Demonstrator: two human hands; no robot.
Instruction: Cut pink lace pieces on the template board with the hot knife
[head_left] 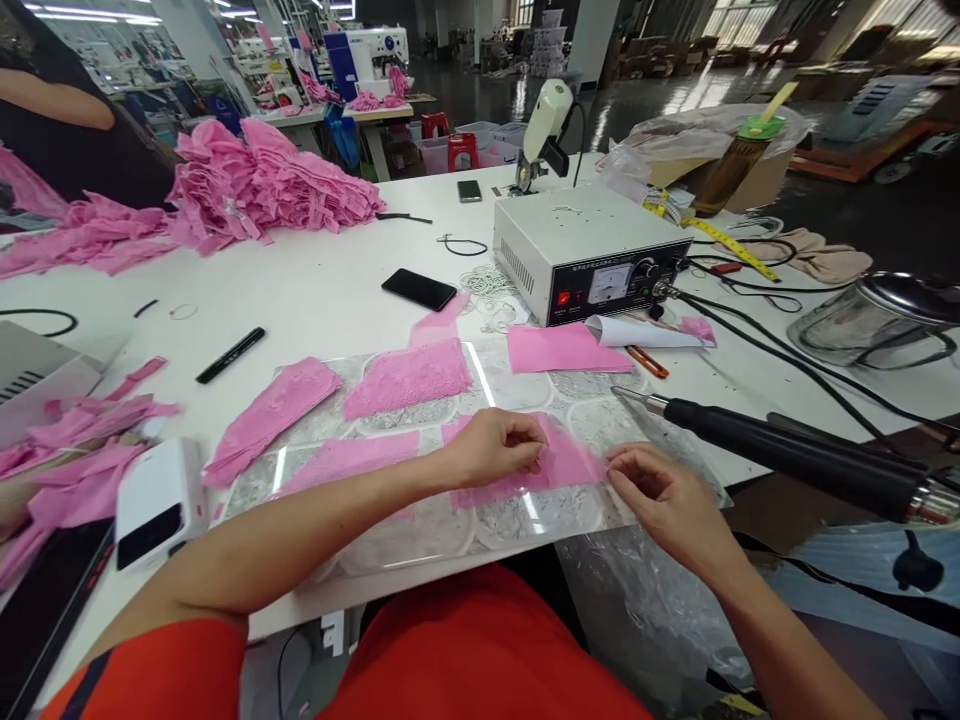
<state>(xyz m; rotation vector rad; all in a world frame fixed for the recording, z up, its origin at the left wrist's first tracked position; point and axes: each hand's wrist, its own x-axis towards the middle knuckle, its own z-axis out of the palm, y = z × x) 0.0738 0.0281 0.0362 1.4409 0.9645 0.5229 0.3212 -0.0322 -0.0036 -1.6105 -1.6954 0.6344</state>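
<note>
A thin pink fabric piece (566, 455) lies over a clear patterned mat (435, 535) at the table's front edge. Closed in a pinch, my left hand (495, 445) is on the upper middle of this piece. The fingers of my right hand (664, 490) pinch its right corner. Beside them on the mat are a sheer pink piece (356, 460), a pink lace stack (412, 378) and a folded pink stack (274, 415). A black pen-like tool with a metal tip (780, 445) points toward the mat from the right.
Behind the mat stands a grey control box (592, 240) with cables. A black phone (418, 289), a black marker (230, 355) and an orange cutter (646, 362) lie around. A large pink fabric heap (255, 185) sits back left, near another person (67, 110). A glass jar (862, 320) stands right.
</note>
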